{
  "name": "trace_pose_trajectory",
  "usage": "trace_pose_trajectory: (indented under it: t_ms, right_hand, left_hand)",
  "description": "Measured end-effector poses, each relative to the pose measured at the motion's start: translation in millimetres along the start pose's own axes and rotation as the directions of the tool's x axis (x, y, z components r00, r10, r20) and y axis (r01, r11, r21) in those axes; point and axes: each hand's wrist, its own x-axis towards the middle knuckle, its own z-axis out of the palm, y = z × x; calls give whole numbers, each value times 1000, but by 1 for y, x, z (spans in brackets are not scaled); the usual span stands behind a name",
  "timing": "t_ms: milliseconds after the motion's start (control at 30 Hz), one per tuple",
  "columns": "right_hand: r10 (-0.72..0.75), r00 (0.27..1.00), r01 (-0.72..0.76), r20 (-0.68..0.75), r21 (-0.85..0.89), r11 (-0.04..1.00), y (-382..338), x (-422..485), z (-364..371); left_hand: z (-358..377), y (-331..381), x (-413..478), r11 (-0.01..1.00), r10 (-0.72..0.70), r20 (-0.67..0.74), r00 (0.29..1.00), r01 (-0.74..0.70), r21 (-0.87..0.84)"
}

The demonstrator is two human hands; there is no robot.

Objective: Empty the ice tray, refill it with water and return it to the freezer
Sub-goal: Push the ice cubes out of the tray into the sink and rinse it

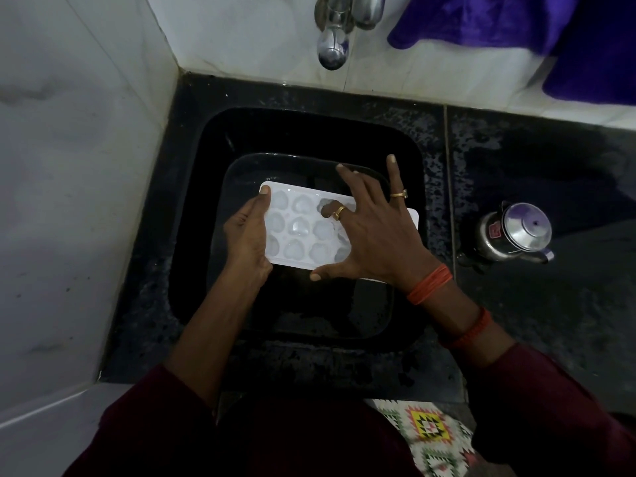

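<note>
Black speckled stone counter (499,160) is surrounding a black square sink (241,132), white tiled walls behind and on the left. Chrome tap (332,46) is hanging above the sink, cut off at the top edge. Dark rectangular tub (237,173) is sitting inside the sink; contents hard to read against the black, possibly some water glinting.

White plastic ice tray with rounded moulds (299,225) is being held over the tub. Moulds are showing pale, glossy fills, likely ice, though the dim light is making that unsure. Left hand (246,235) is gripping the tray's left end, thumb curled over the rim, fingers underneath and hidden. Right hand (371,232) is lying spread over the tray's right part, fingers splayed wide, thumb at the near edge, covering several moulds; two gold rings, orange thread bands on the wrist.

Small steel lidded kettle (516,235) is standing on the counter, right. Purple cloth (550,29) is hanging top right, partly out of frame.
</note>
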Motion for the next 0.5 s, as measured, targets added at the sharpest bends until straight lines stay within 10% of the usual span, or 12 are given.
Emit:
trace_pose_trajectory:
  t_ms: [500]
  right_hand:
    - [-33, 999, 33, -14, -1, 999, -3, 1, -1]
  left_hand:
    - [3, -4, -1, 1000, -3, 1, 1000, 3, 14]
